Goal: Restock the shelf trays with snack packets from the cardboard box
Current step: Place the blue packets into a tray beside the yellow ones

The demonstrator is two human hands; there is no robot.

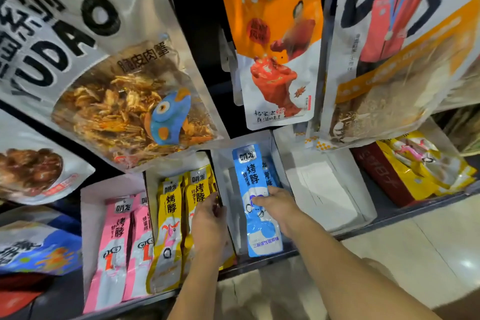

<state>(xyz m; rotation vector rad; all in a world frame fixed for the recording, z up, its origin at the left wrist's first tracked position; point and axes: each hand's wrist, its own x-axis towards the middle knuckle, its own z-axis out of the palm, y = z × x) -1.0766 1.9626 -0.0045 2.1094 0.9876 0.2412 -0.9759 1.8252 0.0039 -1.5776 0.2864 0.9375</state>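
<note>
A row of white shelf trays stands on the low shelf. One tray (88, 215) holds pink packets (114, 247). The tray to its right holds yellow packets (168, 218). My left hand (209, 223) rests on the yellow packets at the divider wall, fingers loosely curled over the edge. My right hand (275, 208) grips a long blue packet (253, 174) at its middle and holds it inside the third tray (223, 163), where a second blue packet (268, 171) stands behind it. The cardboard box is out of view.
A fourth white tray (324, 189) to the right shows only its bare bottom. Beyond it sit yellow bags (420, 163) on a red box (381, 176). Large hanging snack bags (275, 34) overhang the trays from above. Tiled floor (428, 254) lies lower right.
</note>
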